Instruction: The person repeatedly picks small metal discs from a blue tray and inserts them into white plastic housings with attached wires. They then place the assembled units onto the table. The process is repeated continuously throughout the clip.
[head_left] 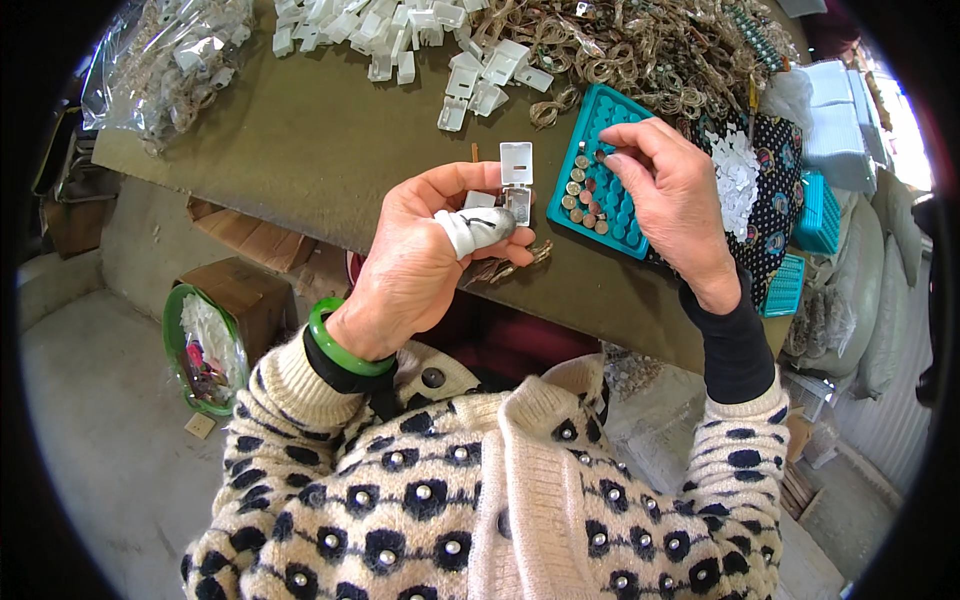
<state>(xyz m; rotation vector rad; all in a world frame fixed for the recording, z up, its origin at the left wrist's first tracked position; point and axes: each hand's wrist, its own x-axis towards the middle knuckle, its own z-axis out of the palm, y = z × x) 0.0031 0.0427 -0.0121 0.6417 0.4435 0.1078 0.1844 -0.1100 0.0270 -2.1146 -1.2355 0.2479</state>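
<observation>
My left hand is closed around a small white plastic battery box, its hinged lid standing up. A white and grey cover wraps the thumb, which presses at the box's lower half. My right hand reaches over a teal tray with round pockets. Its thumb and fingertips pinch a small round piece that looks like a button cell. Several more button cells lie along the tray's left side. Below the left hand, a bundle of thin wire rests on the table, partly hidden.
White plastic boxes are heaped at the back, beside a large pile of coiled wire strings. A clear bag sits at far left. White pieces lie on dark patterned cloth at right. A green basket stands on the floor.
</observation>
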